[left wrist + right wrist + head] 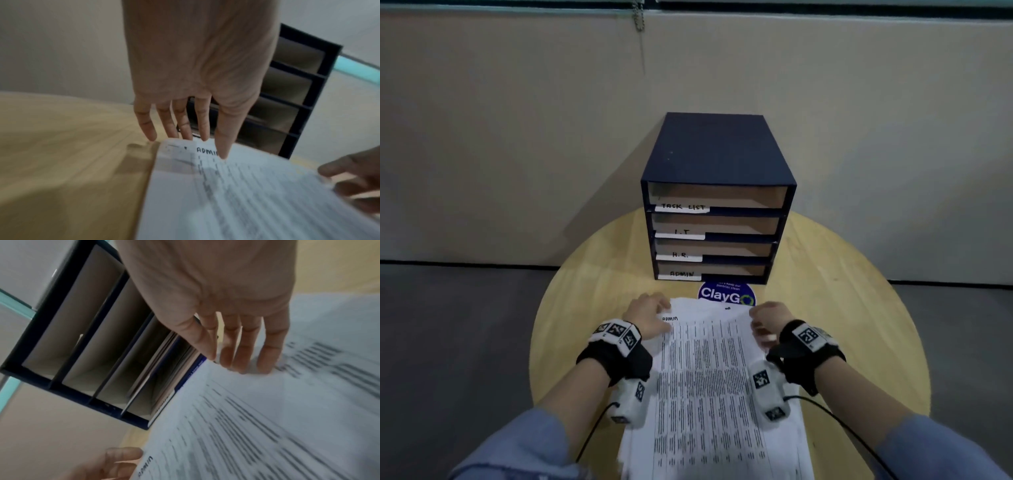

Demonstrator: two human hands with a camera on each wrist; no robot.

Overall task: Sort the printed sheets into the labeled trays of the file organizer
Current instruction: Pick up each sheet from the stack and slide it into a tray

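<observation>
A stack of printed sheets (709, 377) lies on the round wooden table (842, 308) in front of me. The top sheet (236, 194) has ADMIN handwritten at its far left corner. Behind it stands the dark blue file organizer (717, 154) with trays labelled TASK LIST, I.T, H.R. and ADMIN (681, 274) from top to bottom. My left hand (650, 313) pinches the top sheet's far left corner: the thumb (222, 152) lies on it and the fingertips vanish behind its far edge. My right hand (763, 320) rests straight fingertips (246, 368) on the far right corner.
A round blue ClayGo sticker (726, 294) sits on the table between the stack and the organizer. A beige wall panel runs close behind the organizer. Bare tabletop lies left and right of the stack. Cables trail from both wrist cameras.
</observation>
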